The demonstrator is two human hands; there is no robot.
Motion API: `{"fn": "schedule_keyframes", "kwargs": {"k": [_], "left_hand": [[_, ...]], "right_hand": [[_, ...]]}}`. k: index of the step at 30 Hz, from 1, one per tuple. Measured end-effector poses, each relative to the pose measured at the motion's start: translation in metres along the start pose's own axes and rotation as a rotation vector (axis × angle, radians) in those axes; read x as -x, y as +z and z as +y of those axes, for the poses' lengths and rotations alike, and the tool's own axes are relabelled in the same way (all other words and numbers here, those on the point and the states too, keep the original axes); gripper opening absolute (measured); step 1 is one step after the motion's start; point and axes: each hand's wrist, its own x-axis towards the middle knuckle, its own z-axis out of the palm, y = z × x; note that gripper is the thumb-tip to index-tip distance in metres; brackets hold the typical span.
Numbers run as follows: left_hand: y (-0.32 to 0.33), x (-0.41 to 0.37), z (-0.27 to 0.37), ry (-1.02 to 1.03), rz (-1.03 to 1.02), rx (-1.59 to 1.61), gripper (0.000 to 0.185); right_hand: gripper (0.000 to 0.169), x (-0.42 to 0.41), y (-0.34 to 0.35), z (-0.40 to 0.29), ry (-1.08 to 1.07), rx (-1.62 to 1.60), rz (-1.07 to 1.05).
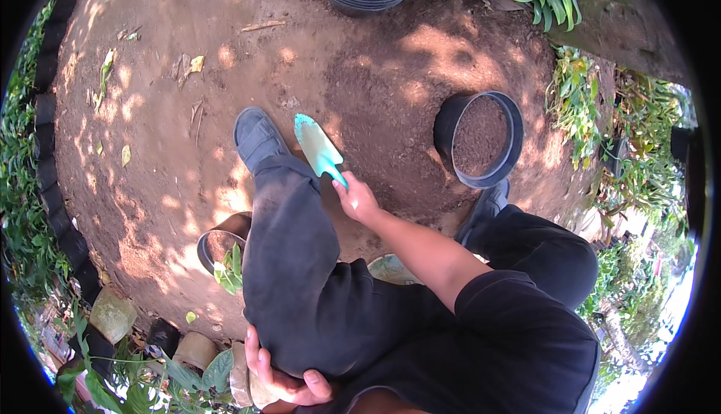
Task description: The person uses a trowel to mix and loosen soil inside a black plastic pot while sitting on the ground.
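Observation:
My right hand (359, 199) grips the short handle of a turquoise garden trowel (318, 146). Its blade, with a speckled tip, points away from me above the bare soil, beside my left sandal (259, 135). Bent around the side of my left knee, my left hand (284, 377) rests with its fingers apart and holds no tool. To the right of the trowel, a black plastic plant pot (515, 152) holding brown soil (480, 139) leans with its mouth tilted towards me. It stands just beyond my right sandal (489, 205).
A stack of black pots (366, 5) stands at the far side. Left of my leg is a small pot (207, 248) with a leafy seedling (230, 272). Dark edging (50, 183) borders the ground at left; several old pots (112, 313) sit at lower left. Plants (577, 107) line the right.

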Motion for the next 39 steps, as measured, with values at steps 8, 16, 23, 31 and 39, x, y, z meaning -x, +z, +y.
{"fn": "schedule_keyframes", "kwargs": {"k": [8,16,23,31,39], "left_hand": [[-0.005,0.001,-0.001,-0.027,-0.011,0.062,0.065],[-0.013,0.005,-0.016,0.043,-0.048,0.127,0.066],[0.005,-0.027,0.003,0.254,0.012,0.071,0.04],[0.009,-0.01,0.014,-0.062,0.051,0.056,0.055],[0.011,-0.015,0.027,-0.108,0.117,0.097,0.049]], "right_hand": [[0.033,-0.017,0.009,-0.008,0.101,0.018,0.017],[0.029,-0.039,0.009,-0.023,0.113,-0.034,0.174],[0.026,-0.069,0.011,-0.048,0.124,-0.052,0.383],[0.028,-0.049,-0.017,-0.062,0.1,-0.003,0.462],[0.03,0.018,-0.065,-0.065,0.045,0.084,0.441]]}}
